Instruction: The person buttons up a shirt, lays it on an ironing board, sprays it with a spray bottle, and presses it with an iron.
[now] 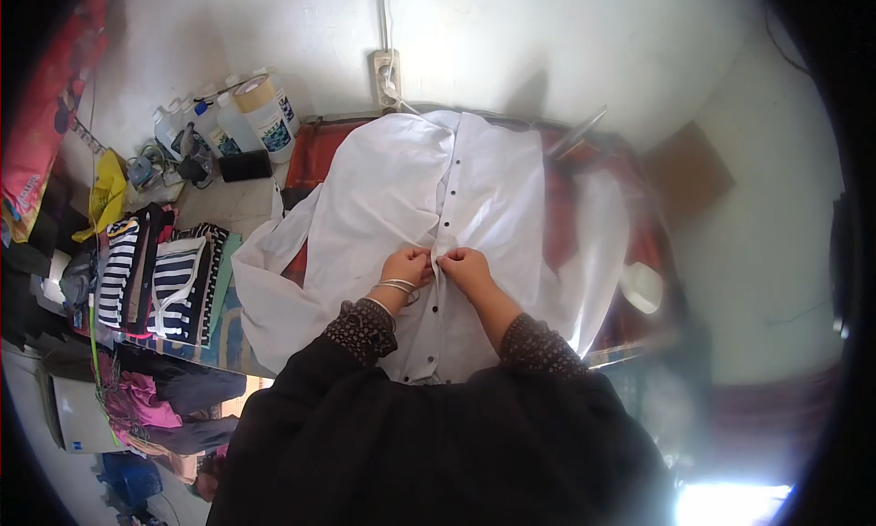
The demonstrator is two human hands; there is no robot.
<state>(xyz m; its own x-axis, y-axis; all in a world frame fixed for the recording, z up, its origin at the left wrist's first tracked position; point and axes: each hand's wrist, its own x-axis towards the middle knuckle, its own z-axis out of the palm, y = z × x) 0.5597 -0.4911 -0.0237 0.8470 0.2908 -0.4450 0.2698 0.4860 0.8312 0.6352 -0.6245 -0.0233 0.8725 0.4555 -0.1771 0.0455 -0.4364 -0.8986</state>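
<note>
While a white shirt [379, 184] lies spread at frame centre, the left hand [415, 269] and right hand [465, 267] pinch its button strip [450, 202].

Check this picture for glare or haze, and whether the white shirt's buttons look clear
Head view: a bright patch at the lower right is blown out, and haze washes over the right side. Also in the head view: dark buttons on the white shirt show distinctly, a soft shadow falls on the wall, and black, curved borders suggest a wide lens.
</note>
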